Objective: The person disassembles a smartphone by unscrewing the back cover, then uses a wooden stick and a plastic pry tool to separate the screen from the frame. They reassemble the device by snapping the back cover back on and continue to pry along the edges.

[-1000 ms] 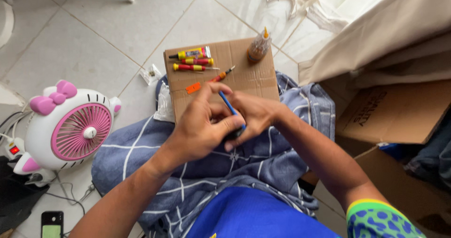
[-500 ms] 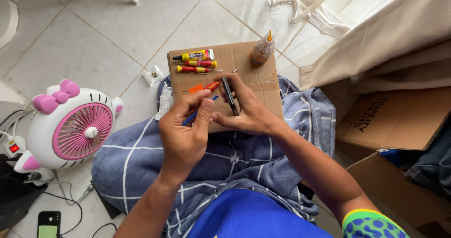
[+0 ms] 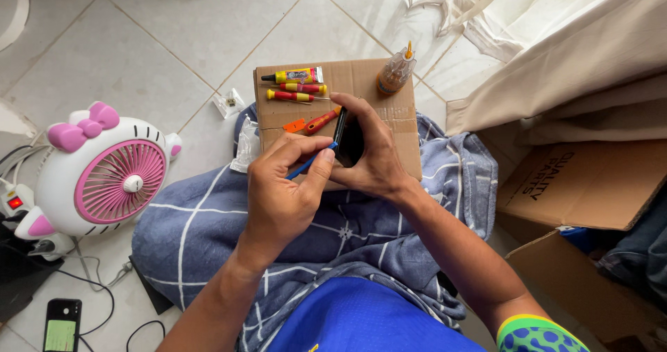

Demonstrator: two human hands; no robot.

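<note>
My right hand (image 3: 372, 154) grips a black phone (image 3: 347, 140) held on edge over a cardboard sheet (image 3: 389, 109) that rests on my lap. My left hand (image 3: 281, 192) pinches a thin blue pry tool (image 3: 306, 163), its tip against the phone's lower edge. On the cardboard lie a yellow glue tube (image 3: 297, 76), two red-and-yellow screwdrivers (image 3: 295, 91), an orange-handled screwdriver (image 3: 321, 121), a small orange pick (image 3: 294, 126) and a clear bottle of amber liquid (image 3: 396, 71).
A blue checked blanket (image 3: 208, 234) covers my legs. A white and pink desk fan (image 3: 104, 175) stands on the tiled floor at left, with cables, a power strip (image 3: 12, 203) and another phone (image 3: 61, 324). Cardboard boxes (image 3: 583, 185) and cloth sit at right.
My right hand has turned the phone up on its edge. My left hand has brought the blue tool to the phone's lower edge.
</note>
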